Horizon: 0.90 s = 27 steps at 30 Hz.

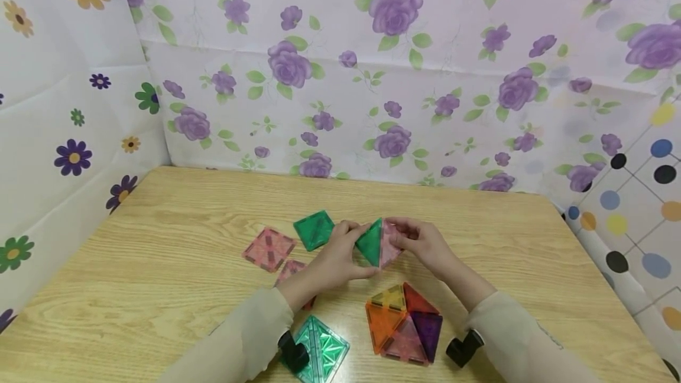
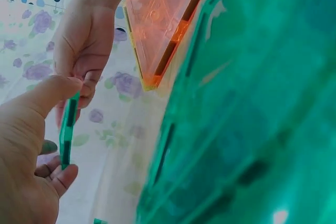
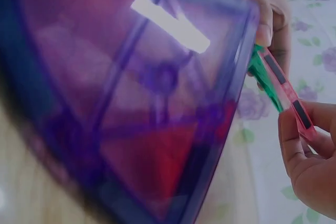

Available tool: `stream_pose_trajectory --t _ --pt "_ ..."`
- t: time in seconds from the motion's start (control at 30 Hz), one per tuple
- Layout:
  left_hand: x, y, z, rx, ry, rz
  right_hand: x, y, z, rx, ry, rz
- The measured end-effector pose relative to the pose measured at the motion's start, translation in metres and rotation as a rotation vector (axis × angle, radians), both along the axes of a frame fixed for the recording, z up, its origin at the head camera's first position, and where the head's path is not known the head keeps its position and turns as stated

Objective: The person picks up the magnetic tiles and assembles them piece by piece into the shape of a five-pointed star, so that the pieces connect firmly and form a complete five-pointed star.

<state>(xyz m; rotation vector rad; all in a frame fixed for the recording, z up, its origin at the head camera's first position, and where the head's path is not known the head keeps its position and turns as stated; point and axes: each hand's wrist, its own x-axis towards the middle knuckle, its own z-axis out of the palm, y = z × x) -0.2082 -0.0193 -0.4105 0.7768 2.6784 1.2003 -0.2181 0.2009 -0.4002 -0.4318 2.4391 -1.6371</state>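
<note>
Above the tabletop my left hand [image 1: 334,257] holds a green triangular magnetic tile [image 1: 372,244] by its edges, thumb at one end and fingers at the other. My right hand [image 1: 425,244] pinches a pink triangular magnetic tile [image 1: 389,243] between thumb and fingers. The two tiles meet along one straight edge and together look like a diamond. Seen edge-on in the right wrist view, the pink tile [image 3: 289,93] stands at a slight angle to the green tile [image 3: 266,80]. In the left wrist view the green tile's edge [image 2: 67,129] lies between thumb and fingertips.
A cluster of orange, yellow, red, purple and pink triangle tiles [image 1: 407,341] sits in front of the hands. Green tiles [image 1: 327,352] lie by the left sleeve. Farther left are a green diamond [image 1: 314,229], a pink diamond [image 1: 268,250] and pink tiles [image 1: 289,269] partly hidden by the forearm.
</note>
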Motion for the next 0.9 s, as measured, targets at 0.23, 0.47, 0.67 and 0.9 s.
stream_pose_trajectory --t 0.23,0.47,0.67,0.9 --pt "0.003 -0.006 0.007 0.043 0.042 -0.032 0.005 -0.002 0.003 -0.15 -0.043 -0.008" --pt "0.008 -0.01 0.01 0.054 0.144 -0.076 0.012 -0.004 0.005 -0.218 -0.075 0.028" --pt "0.018 -0.008 0.015 0.081 0.197 -0.102 0.02 -0.009 0.01 -0.245 -0.101 0.06" --pt "0.027 -0.003 0.02 -0.045 0.205 -0.095 0.023 -0.011 0.013 -0.151 -0.058 0.053"
